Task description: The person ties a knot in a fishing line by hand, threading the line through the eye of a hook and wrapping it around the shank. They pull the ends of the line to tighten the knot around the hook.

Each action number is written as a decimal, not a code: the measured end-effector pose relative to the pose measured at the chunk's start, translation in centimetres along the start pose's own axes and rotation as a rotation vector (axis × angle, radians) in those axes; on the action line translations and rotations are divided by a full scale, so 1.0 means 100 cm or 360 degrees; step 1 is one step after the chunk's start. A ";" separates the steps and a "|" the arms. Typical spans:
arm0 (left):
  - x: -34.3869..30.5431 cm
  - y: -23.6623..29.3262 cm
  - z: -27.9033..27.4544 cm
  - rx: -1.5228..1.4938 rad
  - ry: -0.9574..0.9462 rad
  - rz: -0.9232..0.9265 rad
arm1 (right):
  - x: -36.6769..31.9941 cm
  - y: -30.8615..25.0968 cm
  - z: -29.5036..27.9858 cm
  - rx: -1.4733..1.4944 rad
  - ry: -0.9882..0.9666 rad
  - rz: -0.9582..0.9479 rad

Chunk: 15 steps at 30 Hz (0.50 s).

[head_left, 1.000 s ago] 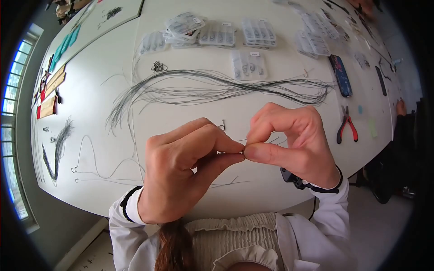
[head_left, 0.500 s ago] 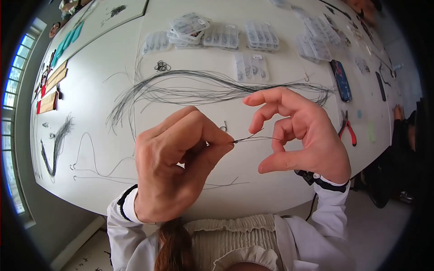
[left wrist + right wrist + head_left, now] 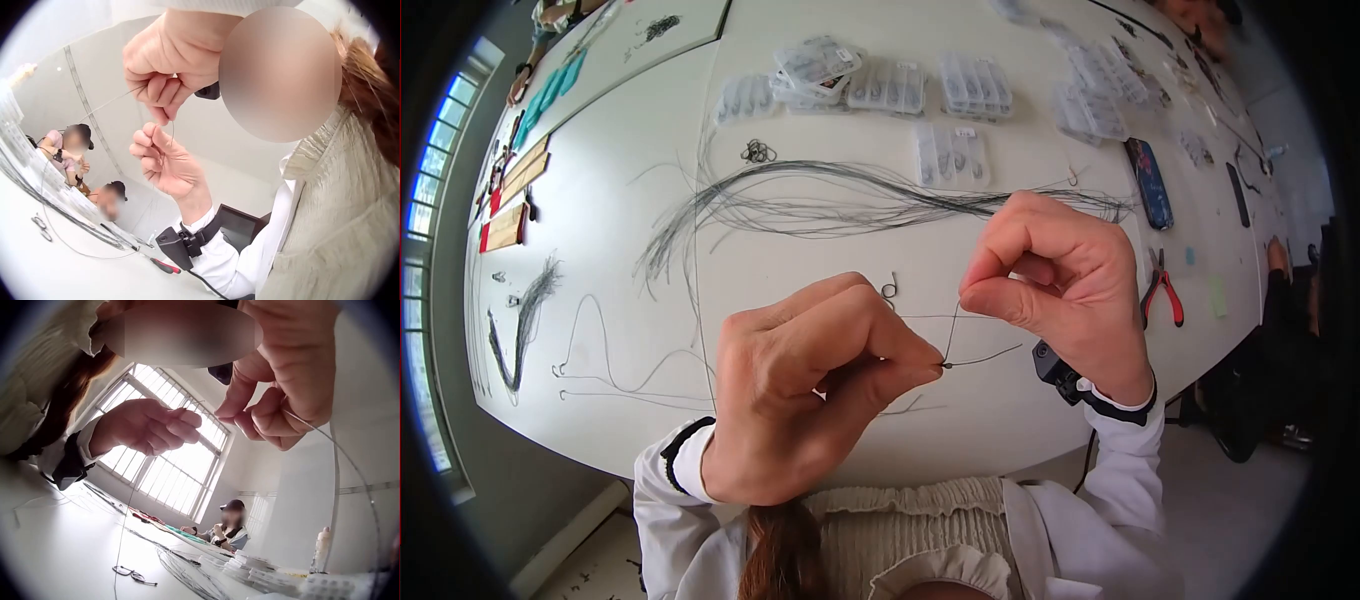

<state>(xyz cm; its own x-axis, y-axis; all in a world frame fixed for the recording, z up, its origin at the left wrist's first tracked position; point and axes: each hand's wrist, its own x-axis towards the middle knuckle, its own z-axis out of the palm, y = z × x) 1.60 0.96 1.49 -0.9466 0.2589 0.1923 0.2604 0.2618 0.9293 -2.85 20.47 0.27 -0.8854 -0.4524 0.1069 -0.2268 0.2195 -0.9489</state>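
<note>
My left hand (image 3: 825, 385) pinches a thin dark line between thumb and forefinger, with a small dark knot (image 3: 947, 366) just beyond the fingertips. From that knot one strand (image 3: 954, 330) rises to my right hand (image 3: 1065, 285), whose thumb and forefinger pinch it. Another short end (image 3: 990, 358) sticks out to the right, free. In the left wrist view, a long line (image 3: 112, 99) trails from the left hand's curled fingers. A dark, curled hook-like piece (image 3: 889, 291) lies on the table behind the hands.
A long bundle of dark line (image 3: 820, 172) spans the white table beyond the hands. Clear boxes of fish hooks (image 3: 952, 157) stand behind it. Red-handled pliers (image 3: 1170, 298) and a phone (image 3: 1150, 185) lie at right. Hooked lines (image 3: 615, 388) lie at left.
Both hands' fingertips were together at first. The right hand then drew away with fingers spread, and now pinches a strand, holding it up from the knot. The left hand kept its pinch.
</note>
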 end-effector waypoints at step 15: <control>-0.002 -0.016 0.005 0.0713 0.0508 0.0458 | -0.014 -0.013 0.028 0.0020 0.0050 -0.0086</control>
<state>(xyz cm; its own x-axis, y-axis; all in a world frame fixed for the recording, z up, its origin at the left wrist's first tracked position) 1.45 0.92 -0.14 -0.8188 0.1045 0.5644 0.5026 0.6056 0.6170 -0.20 18.42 0.55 -0.8843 -0.4360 0.1670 -0.2694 0.1843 -0.9452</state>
